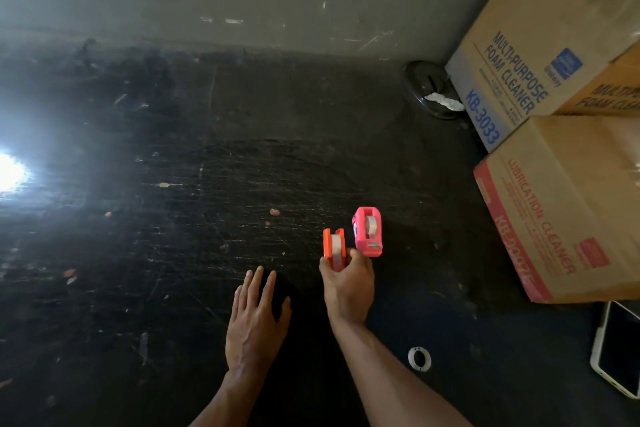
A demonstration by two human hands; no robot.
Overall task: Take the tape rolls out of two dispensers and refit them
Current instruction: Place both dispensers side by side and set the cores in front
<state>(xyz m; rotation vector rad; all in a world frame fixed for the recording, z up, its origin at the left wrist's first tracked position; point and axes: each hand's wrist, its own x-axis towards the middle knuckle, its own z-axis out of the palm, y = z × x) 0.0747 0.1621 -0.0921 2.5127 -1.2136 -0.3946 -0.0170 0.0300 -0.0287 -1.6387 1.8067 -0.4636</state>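
Note:
An orange tape dispenser with a pale tape roll inside it stands on the dark table, gripped at its near end by my right hand. Just to its right a pink tape dispenser stands free on the table with its own roll seated in it. My left hand hovers flat to the left of the orange dispenser, fingers spread, holding nothing. A small white ring, like an empty tape core, lies on the table near my right forearm.
Stacked cardboard boxes fill the right side. A phone lies at the lower right. A dark round object with crumpled foil sits by the wall. Bright glare covers the table's left edge.

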